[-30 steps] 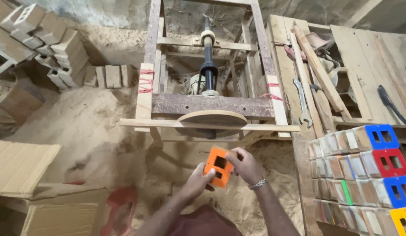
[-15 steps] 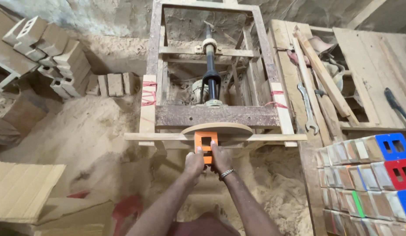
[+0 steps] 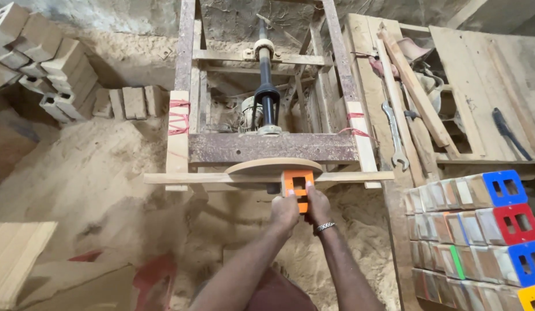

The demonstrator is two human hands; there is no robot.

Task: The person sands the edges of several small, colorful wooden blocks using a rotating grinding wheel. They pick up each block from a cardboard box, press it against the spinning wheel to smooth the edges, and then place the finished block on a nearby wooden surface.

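Both hands hold an orange block [image 3: 297, 185] with two rectangular holes in its face. My left hand [image 3: 285, 209] grips its lower left side and my right hand [image 3: 318, 206], with a metal bracelet at the wrist, grips its lower right. The block's top edge is pressed up against the rim of a round wooden disc [image 3: 273, 166] that lies flat on a wooden slat [image 3: 187, 178]. The disc belongs to a rusty metal-and-wood frame [image 3: 267, 147] with a vertical black shaft [image 3: 266, 86] above it.
Painted blocks in blue, red, yellow [image 3: 498, 222] are stacked at the right. A spanner [image 3: 395, 138] and wooden boards [image 3: 417, 92] lie on the bench beyond. Unpainted wooden blocks [image 3: 43, 57] pile at the left. Sawdust [image 3: 95, 178] covers the floor. Cardboard [image 3: 20, 259] sits lower left.
The hands carried the orange block from in front of my body forward and up to the disc's edge. The view moved closer to the machine.
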